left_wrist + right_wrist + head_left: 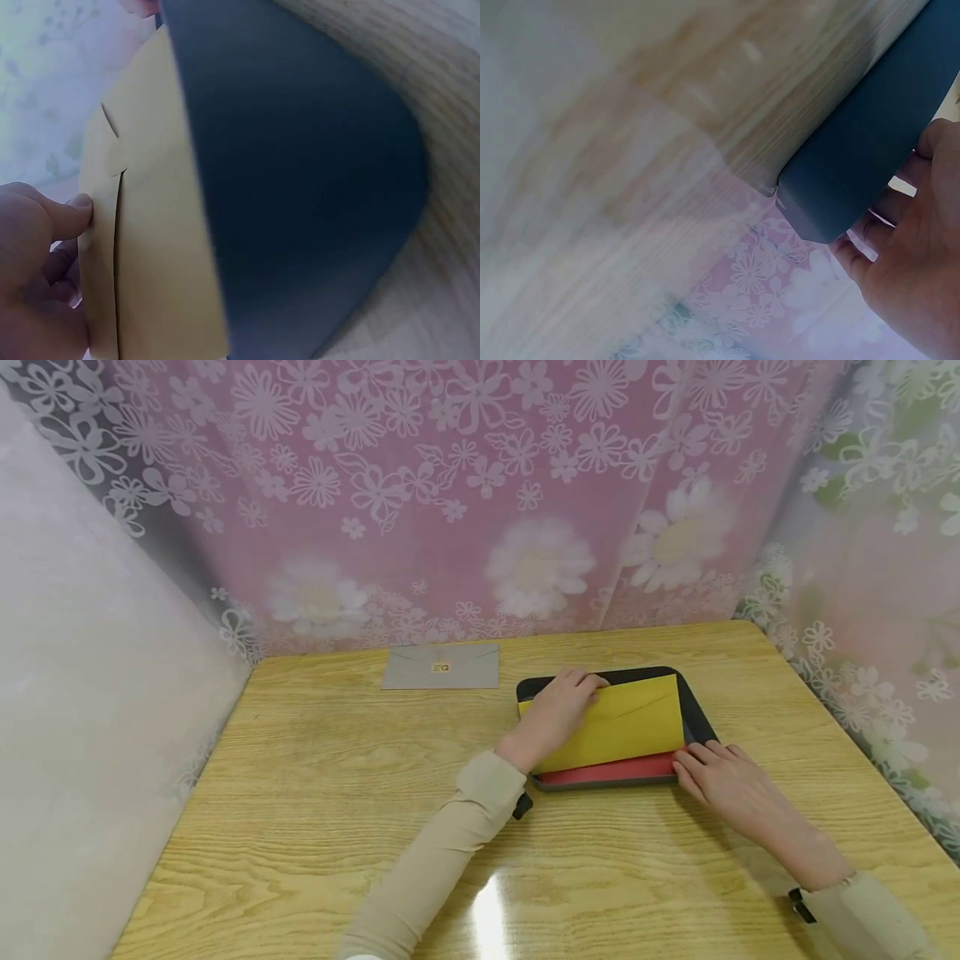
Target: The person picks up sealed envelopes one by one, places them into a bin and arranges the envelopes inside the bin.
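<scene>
My left hand [555, 710] pinches the upper edge of a yellow envelope [630, 718], thumb on its near face in the left wrist view. The envelope leans tilted inside a black tray [600, 785], its flap side showing. Beneath it lies a red envelope [611, 769], mostly covered. At the tray's right side, my right hand [731, 785] grips the rim, fingers curled over it. In the right wrist view the fingers [877, 232] bend around the far side of the tray wall [855, 157]; their tips are partly hidden.
A grey envelope [441, 667] with a small gold seal lies at the back of the wooden table [337, 793], left of the tray. Flowered curtains [450, 510] hang behind and to the right. A pale wall or sheet [97, 652] stands at left.
</scene>
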`<state>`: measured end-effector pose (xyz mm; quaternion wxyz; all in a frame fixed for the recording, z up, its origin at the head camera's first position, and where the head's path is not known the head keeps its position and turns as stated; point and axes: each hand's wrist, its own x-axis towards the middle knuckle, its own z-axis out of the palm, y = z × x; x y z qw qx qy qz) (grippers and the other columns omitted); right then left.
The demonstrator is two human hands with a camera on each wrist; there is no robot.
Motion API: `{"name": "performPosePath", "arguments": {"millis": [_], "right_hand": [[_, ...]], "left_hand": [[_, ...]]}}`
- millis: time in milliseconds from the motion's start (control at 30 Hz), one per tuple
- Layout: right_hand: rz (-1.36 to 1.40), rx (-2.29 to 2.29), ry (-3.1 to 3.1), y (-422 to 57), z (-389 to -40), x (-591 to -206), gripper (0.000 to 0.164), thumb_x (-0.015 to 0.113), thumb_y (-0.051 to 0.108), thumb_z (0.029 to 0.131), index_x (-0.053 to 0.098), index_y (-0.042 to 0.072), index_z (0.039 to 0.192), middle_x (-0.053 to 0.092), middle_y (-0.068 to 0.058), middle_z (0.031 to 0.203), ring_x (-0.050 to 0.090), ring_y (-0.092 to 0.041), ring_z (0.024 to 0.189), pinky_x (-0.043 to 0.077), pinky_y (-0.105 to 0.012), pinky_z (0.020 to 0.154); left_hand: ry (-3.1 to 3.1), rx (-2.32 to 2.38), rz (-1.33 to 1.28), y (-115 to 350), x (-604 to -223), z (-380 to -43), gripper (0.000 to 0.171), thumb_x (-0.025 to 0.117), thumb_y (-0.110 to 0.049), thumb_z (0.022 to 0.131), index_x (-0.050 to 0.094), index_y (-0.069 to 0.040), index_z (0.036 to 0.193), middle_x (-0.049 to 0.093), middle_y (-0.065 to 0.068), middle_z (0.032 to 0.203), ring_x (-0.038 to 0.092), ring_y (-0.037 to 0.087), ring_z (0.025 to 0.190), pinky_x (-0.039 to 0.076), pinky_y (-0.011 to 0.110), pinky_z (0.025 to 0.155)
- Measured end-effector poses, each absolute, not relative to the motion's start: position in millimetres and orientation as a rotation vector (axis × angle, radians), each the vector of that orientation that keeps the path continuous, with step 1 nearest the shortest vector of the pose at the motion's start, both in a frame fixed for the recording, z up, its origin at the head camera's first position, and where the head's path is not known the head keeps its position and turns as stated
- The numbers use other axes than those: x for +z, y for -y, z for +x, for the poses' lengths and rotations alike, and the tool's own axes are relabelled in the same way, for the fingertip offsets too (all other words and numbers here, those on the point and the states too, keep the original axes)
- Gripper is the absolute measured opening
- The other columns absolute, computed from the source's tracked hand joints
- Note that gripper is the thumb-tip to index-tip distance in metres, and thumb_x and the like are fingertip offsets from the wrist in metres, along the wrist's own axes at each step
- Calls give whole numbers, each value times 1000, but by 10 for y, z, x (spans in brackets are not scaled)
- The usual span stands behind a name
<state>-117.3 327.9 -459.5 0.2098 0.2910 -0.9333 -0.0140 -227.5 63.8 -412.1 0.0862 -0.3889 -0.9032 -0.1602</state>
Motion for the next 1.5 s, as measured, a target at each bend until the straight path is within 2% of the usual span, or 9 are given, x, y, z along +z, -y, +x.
{"name": "performPosePath", "arguments": {"millis": [167,267,400,500,633,767,1033,1300,1500], "right_hand": [[811,-37,2587,-3267,-1186,-4603,9,66,16,92,68,7,93,59,-5,86,56,-27,76,48,-45,64],[831,-25,2550,-3263,-1194,-4606,16,59,19,99,62,11,85,52,-1,80,51,-23,70,42,-40,58],[851,-6,2521,-3262,-1198,-4599,28,49,25,106,55,14,81,45,2,76,44,-20,66,35,-34,56],[858,-11,2521,-3266,-1193,-4598,27,49,24,106,57,13,83,47,1,77,46,-20,68,36,-35,56],[865,-29,2527,-3273,-1184,-4605,25,50,24,105,60,11,86,52,-1,81,50,-23,71,39,-38,57],[871,-36,2521,-3277,-1181,-4614,35,41,28,110,62,10,88,53,-3,81,50,-24,72,41,-39,58],[877,-23,2515,-3284,-1178,-4612,29,46,26,107,60,11,87,50,0,79,48,-22,69,37,-36,56],[907,-35,2464,-3291,-1209,-4612,54,18,38,114,55,12,83,43,1,76,41,-19,65,30,-31,55],[895,-29,2486,-3286,-1201,-4601,46,29,34,113,58,11,85,47,0,78,45,-21,67,34,-34,55]], "left_hand": [[2724,-468,-1163,-669,-4192,-2248,36,51,-13,107,61,-16,141,61,0,118,58,11,106,46,17,82],[2769,-382,-1161,-676,-4225,-2231,40,51,-11,107,57,-17,146,59,1,126,58,12,107,46,18,80],[2830,-226,-1151,-683,-4254,-2222,41,50,-12,108,54,-19,148,59,1,134,59,14,118,50,21,92],[2882,-184,-1141,-674,-4276,-2227,40,50,-14,108,55,-20,147,61,0,138,60,14,123,52,25,98],[2919,-226,-1135,-616,-4308,-2243,38,51,-21,108,58,-21,145,61,-2,141,62,14,123,53,26,96],[2861,-343,-1095,-488,-4294,-2273,33,52,-24,108,63,-20,139,63,-2,137,63,15,118,53,29,95],[2670,-497,-936,-147,-4203,-2389,29,55,-15,106,66,-13,132,63,6,137,58,22,127,47,34,108],[2660,-502,-835,251,-4254,-2511,32,58,-12,104,63,-5,135,58,15,143,54,32,132,43,43,112],[2852,-427,-745,544,-4376,-2643,39,52,-22,108,56,-4,143,47,16,153,44,35,141,35,46,118]]}}
